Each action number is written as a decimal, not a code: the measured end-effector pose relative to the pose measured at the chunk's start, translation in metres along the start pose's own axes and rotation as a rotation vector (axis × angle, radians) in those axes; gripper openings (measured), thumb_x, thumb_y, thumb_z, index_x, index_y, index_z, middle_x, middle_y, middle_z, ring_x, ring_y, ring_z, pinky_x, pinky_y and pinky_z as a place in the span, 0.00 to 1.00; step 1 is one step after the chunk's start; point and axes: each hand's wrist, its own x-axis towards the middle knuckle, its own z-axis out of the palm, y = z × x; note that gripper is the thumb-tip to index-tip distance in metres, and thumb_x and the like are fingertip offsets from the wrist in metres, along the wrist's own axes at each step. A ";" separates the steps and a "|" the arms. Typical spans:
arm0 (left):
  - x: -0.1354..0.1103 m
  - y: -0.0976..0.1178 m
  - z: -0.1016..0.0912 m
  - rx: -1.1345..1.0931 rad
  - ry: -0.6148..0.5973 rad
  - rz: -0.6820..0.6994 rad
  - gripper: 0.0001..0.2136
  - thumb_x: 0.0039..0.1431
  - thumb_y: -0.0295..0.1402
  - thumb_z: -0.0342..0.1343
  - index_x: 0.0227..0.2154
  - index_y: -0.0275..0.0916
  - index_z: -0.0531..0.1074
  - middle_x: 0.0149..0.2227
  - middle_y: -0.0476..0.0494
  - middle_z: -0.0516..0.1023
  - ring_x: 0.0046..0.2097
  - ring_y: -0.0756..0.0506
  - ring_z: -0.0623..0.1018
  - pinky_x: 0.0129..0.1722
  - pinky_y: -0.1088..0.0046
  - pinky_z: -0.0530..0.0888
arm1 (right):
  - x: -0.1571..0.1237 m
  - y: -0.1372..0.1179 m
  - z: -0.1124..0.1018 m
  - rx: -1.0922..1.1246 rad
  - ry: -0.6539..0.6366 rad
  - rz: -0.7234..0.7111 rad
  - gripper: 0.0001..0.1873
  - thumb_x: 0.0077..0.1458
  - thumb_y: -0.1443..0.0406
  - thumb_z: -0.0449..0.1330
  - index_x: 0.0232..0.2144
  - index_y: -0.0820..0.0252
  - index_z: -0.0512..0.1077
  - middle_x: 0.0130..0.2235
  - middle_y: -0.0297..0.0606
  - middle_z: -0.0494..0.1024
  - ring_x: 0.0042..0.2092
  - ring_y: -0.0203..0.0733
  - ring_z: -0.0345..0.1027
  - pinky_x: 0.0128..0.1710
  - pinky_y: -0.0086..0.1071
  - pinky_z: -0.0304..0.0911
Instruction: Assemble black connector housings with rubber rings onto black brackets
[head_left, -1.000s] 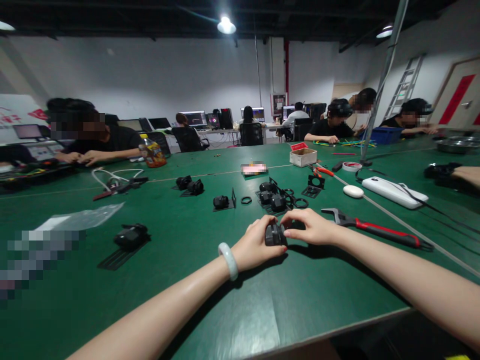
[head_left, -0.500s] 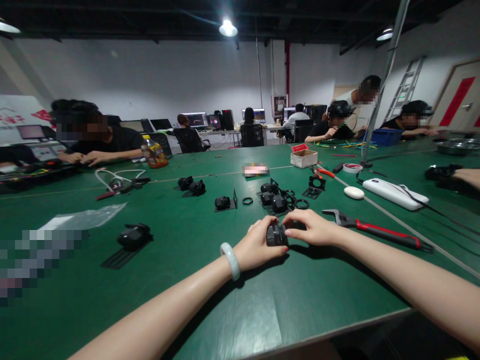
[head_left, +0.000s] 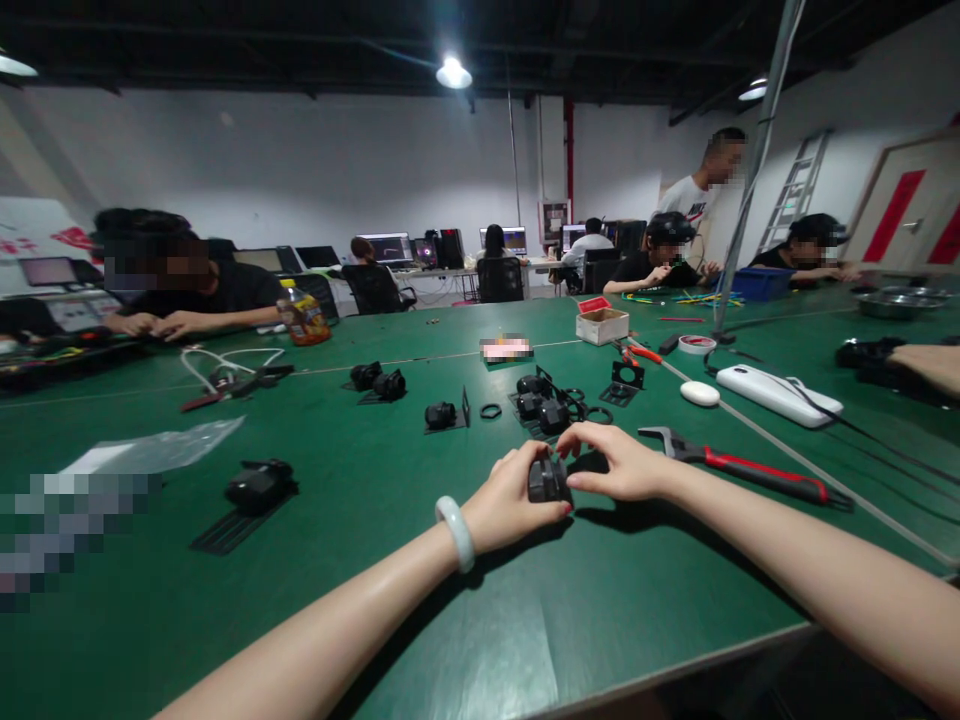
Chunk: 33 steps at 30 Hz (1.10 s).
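Observation:
My left hand (head_left: 517,492) is closed around a black plastic fitting (head_left: 547,480), apparently a cable gland, just above the green table. At its right side, the curved fingers and thumb of my right hand (head_left: 611,462) grip the same fitting; its far side is hidden. Just beyond my hands lies a cluster of similar black fittings (head_left: 553,416), with a loose black ring (head_left: 599,415) beside it. Another fitting on an angled bracket (head_left: 444,415) and a separate ring nut (head_left: 490,410) lie to the left of the cluster.
To the right lies a red-and-black adjustable wrench (head_left: 765,474), with a white power bank-like block (head_left: 780,395) behind it. A fitting on a slotted plate (head_left: 260,487) and a plastic bag (head_left: 161,447) are at left. A small box (head_left: 602,325) stands farther back. Co-workers sit around the table.
My right thumb and fingers have shifted slightly against the fitting, while my left hand keeps its hold. The whole view has tilted slightly. A standing person in the background has straightened up.

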 end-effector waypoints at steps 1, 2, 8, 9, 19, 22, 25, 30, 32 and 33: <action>0.000 0.000 0.000 0.002 0.002 0.001 0.23 0.40 0.38 0.57 0.42 0.40 0.59 0.37 0.46 0.67 0.40 0.43 0.67 0.38 0.68 0.65 | 0.000 0.000 0.000 0.009 0.000 -0.014 0.19 0.41 0.64 0.60 0.38 0.61 0.63 0.38 0.39 0.69 0.39 0.40 0.62 0.40 0.34 0.58; 0.000 0.000 0.000 0.003 0.005 0.002 0.23 0.40 0.38 0.57 0.42 0.40 0.59 0.37 0.46 0.67 0.39 0.43 0.67 0.38 0.68 0.65 | 0.000 -0.001 0.001 0.015 0.001 -0.026 0.20 0.40 0.64 0.61 0.38 0.61 0.63 0.38 0.38 0.69 0.40 0.40 0.62 0.40 0.33 0.58; 0.001 -0.001 0.000 0.009 0.004 0.000 0.24 0.41 0.38 0.57 0.42 0.39 0.59 0.37 0.46 0.67 0.39 0.43 0.67 0.37 0.68 0.65 | 0.001 -0.005 0.001 -0.011 0.008 -0.043 0.20 0.37 0.66 0.62 0.36 0.61 0.63 0.38 0.38 0.68 0.40 0.39 0.61 0.40 0.33 0.57; 0.001 -0.001 0.000 0.009 0.002 0.000 0.24 0.41 0.39 0.57 0.42 0.39 0.59 0.37 0.45 0.67 0.39 0.43 0.67 0.37 0.68 0.65 | 0.001 -0.005 0.001 -0.016 0.005 -0.043 0.20 0.37 0.66 0.62 0.36 0.61 0.63 0.38 0.38 0.68 0.40 0.39 0.61 0.40 0.33 0.57; 0.002 -0.001 -0.001 0.012 -0.012 -0.004 0.24 0.41 0.39 0.57 0.43 0.39 0.58 0.38 0.45 0.67 0.39 0.43 0.67 0.38 0.67 0.65 | 0.001 -0.001 0.001 -0.027 0.010 -0.036 0.19 0.37 0.65 0.62 0.35 0.61 0.64 0.37 0.38 0.69 0.39 0.39 0.62 0.40 0.32 0.57; 0.003 -0.001 -0.001 0.018 -0.014 -0.003 0.24 0.41 0.39 0.56 0.43 0.39 0.58 0.38 0.45 0.67 0.40 0.43 0.67 0.38 0.67 0.65 | 0.001 -0.002 0.000 -0.030 0.012 -0.039 0.18 0.38 0.65 0.62 0.35 0.61 0.65 0.37 0.37 0.69 0.39 0.38 0.63 0.41 0.32 0.57; 0.003 -0.001 -0.001 0.022 -0.017 -0.003 0.24 0.42 0.39 0.56 0.43 0.39 0.58 0.38 0.45 0.67 0.40 0.43 0.67 0.38 0.67 0.65 | 0.001 -0.002 0.000 -0.024 0.010 -0.034 0.18 0.37 0.65 0.62 0.35 0.61 0.65 0.37 0.37 0.70 0.39 0.38 0.63 0.40 0.32 0.57; 0.002 -0.002 0.000 0.010 -0.010 0.001 0.24 0.42 0.40 0.56 0.43 0.39 0.58 0.38 0.45 0.67 0.40 0.43 0.67 0.39 0.67 0.65 | 0.002 -0.003 0.000 -0.014 -0.002 0.002 0.18 0.38 0.64 0.62 0.35 0.60 0.65 0.37 0.37 0.71 0.39 0.39 0.64 0.39 0.32 0.58; 0.002 -0.002 0.000 0.011 -0.012 0.000 0.24 0.42 0.40 0.56 0.43 0.39 0.58 0.38 0.45 0.67 0.40 0.43 0.67 0.39 0.67 0.65 | 0.002 -0.003 0.000 -0.015 -0.010 0.013 0.17 0.39 0.64 0.61 0.35 0.60 0.66 0.37 0.38 0.71 0.39 0.39 0.64 0.39 0.32 0.58; 0.002 -0.002 0.000 0.013 -0.014 -0.001 0.24 0.42 0.40 0.56 0.43 0.40 0.58 0.38 0.45 0.66 0.40 0.43 0.67 0.39 0.67 0.65 | 0.002 -0.003 -0.001 -0.015 -0.014 0.017 0.17 0.39 0.63 0.61 0.35 0.60 0.66 0.37 0.38 0.71 0.39 0.39 0.64 0.39 0.32 0.58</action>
